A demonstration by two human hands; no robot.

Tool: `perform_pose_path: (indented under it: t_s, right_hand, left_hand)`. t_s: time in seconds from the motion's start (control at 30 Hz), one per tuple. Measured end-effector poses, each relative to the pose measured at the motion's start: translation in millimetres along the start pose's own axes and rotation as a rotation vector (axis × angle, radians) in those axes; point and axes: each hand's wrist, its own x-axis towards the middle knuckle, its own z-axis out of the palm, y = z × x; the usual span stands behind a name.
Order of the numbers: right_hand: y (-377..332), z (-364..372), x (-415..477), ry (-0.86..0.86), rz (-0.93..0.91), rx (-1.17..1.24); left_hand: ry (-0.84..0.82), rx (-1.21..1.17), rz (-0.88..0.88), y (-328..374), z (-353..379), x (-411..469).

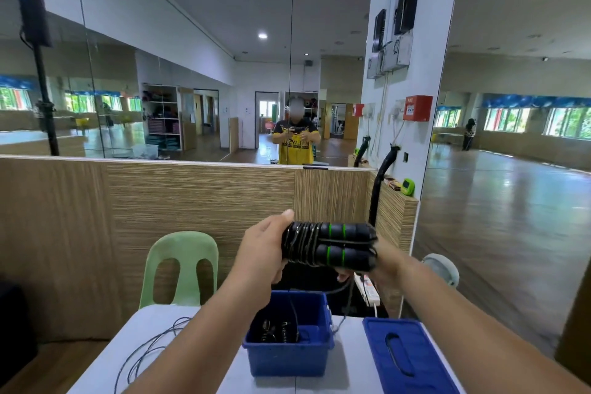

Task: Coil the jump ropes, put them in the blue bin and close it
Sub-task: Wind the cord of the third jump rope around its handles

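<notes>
Head view: the left hand (265, 253) and right hand (387, 264) each grip an end of a rope (332, 248), its cord wound round the paired black handles, held in the air above the open bin (287, 361). The lid (412, 361) lies on the worktop (348, 371) just right of the bin. A loose rope (150, 349) sprawls at the left.

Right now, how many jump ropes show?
3 at least: wound bundle held by left hand and right hand; loose rope on the table, left; coiled rope in the blue bin, more possibly hidden.
</notes>
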Motion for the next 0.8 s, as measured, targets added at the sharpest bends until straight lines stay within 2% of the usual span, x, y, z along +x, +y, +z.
perform_pose_path:
  t_s: [0.17, 0.23, 0.37, 0.53, 0.67, 0.8]
  right_hand:
    - [-50.8, -6.3, 14.3, -0.075, 0.037, -0.486]
    - [-64.5, -4.2, 13.5, -0.077, 0.084, -0.569]
    - [-80.3, 2.8, 11.7, -0.036, 0.165, -0.566]
    - [-78.1, 18.2, 10.7, 0.132, 0.286, -0.505]
    - [-71.5, 26.8, 7.8, 0.187, 0.297, -0.493]
    - [-63.1, 35.7, 4.3, 0.222, 0.306, -0.388]
  left_hand:
    - [-0.105, 0.085, 0.073, 0.8, -7.2, -3.5]
    - [-0.093, 0.07, 0.097, 0.9, -10.0, -1.1]
    - [-0.085, 0.174, 0.162, -10.0, -21.2, 10.5]
    - [0.075, 0.507, 0.311, -21.2, -28.9, 11.7]
    - [0.206, 0.782, 0.404, -25.3, -26.4, 6.7]
    - [0.308, 0.868, 0.433, -28.5, -26.1, 9.9]
